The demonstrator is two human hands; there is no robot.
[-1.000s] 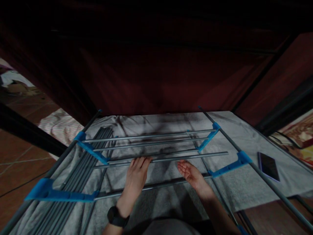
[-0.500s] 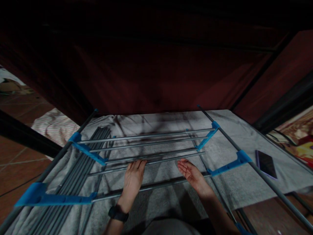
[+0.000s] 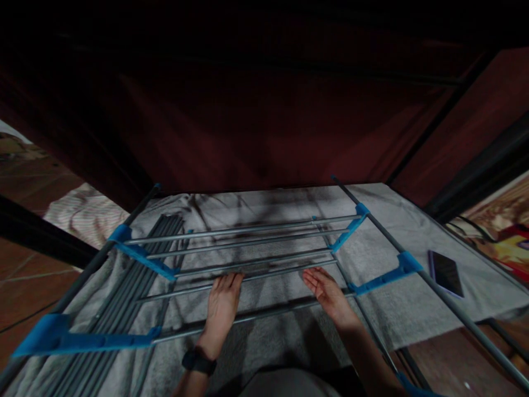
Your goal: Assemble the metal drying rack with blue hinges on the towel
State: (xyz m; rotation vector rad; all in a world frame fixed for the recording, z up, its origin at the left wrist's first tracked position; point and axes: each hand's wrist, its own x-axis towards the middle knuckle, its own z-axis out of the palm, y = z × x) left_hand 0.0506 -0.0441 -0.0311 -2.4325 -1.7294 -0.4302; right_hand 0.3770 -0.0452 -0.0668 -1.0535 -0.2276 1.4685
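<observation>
A loose grey metal rod (image 3: 273,273) lies crosswise inside the frame of a drying rack. My left hand (image 3: 223,300), with a dark watch on its wrist, has its fingers curled over this rod left of its middle. My right hand (image 3: 328,295) is open, palm turned inward, its fingertips at the rod's right part; whether they touch it I cannot tell. Several crossbars span the rack between a left blue plastic bracket (image 3: 142,258) and a right blue plastic bracket (image 3: 349,234). The nearest crossbar (image 3: 273,312) passes beneath both forearms.
A bundle of grey rods (image 3: 119,298) lies to the left on a grey cloth (image 3: 397,309). At the right sits a phone (image 3: 446,273). Dark red panels (image 3: 264,132) stand behind the rack, and a striped cloth (image 3: 85,212) lies on the tiled floor.
The loose rod has shifted slightly left with my left hand on it. My right hand has moved a little right relative to the rod. The view has also turned slightly.
</observation>
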